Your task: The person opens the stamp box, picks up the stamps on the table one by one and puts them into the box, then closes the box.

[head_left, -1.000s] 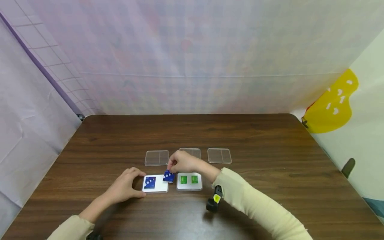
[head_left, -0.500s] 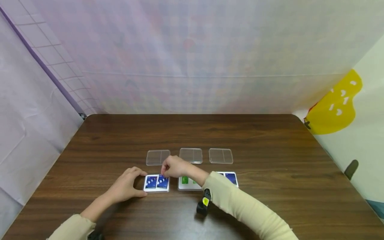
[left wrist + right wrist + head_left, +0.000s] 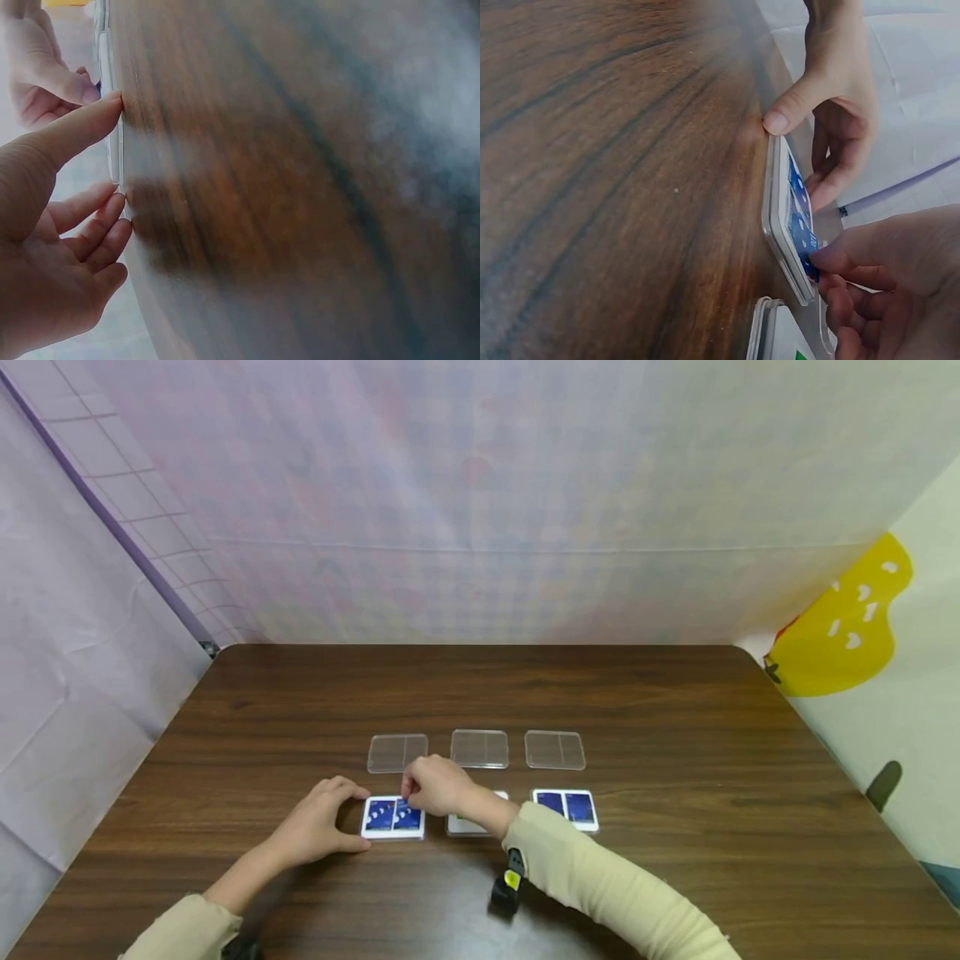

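A white tray lies near the table's front and holds two blue tiles side by side. My left hand grips its left edge between thumb and fingers; the left wrist view shows the thumb on the tray's rim. My right hand is curled over the tray's right half, fingertips on the right blue tile. In the right wrist view a fingertip touches that tile at the tray's edge. The left hand holds the far side.
Another white tray sits just right, mostly hidden by my right wrist. A third tray with two blue tiles lies further right. Three clear lids form a row behind. Bare brown table stretches beyond.
The blue tile, held above the tray a second ago, now lies in its right slot. My right arm shifted left, uncovering the right tray and hiding the green tiles.
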`<control>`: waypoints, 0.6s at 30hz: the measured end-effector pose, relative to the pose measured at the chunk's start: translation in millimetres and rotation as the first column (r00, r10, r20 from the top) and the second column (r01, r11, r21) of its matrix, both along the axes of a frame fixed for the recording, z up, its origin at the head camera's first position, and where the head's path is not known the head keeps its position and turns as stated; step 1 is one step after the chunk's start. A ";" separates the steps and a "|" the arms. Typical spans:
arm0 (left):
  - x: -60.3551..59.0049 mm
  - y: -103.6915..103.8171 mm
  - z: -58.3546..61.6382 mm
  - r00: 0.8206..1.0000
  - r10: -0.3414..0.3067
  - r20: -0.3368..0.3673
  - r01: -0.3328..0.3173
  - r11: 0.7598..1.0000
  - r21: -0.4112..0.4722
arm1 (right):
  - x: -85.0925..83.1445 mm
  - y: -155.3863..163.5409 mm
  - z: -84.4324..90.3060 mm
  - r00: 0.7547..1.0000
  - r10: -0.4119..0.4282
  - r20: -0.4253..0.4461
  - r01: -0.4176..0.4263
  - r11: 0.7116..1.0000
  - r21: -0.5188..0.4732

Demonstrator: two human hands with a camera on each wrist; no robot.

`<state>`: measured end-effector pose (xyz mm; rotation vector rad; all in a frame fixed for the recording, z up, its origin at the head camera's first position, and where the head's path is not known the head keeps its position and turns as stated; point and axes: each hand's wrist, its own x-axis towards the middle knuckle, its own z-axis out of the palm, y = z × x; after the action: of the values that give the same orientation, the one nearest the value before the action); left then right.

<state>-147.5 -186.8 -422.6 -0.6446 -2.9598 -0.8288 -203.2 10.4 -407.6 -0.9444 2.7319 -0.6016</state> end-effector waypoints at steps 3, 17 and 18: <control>-0.3 0.0 0.2 1.000 -0.002 0.007 0.002 1.000 0.001 | 0.7 0.0 -1.5 1.000 -0.005 -0.029 0.006 1.000 0.012; 2.4 -0.4 3.5 1.000 -0.001 0.016 0.001 1.000 -0.020 | -17.6 10.3 5.1 0.994 0.049 -0.095 -0.060 0.990 -0.124; 2.6 -0.4 3.6 1.000 -0.002 0.016 0.002 1.000 -0.020 | -22.7 12.4 5.0 0.993 0.053 -0.106 -0.067 0.987 -0.143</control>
<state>-144.9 -187.2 -419.0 -0.6448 -2.9859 -0.8087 -225.9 22.8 -402.6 -1.1162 2.7667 -0.7722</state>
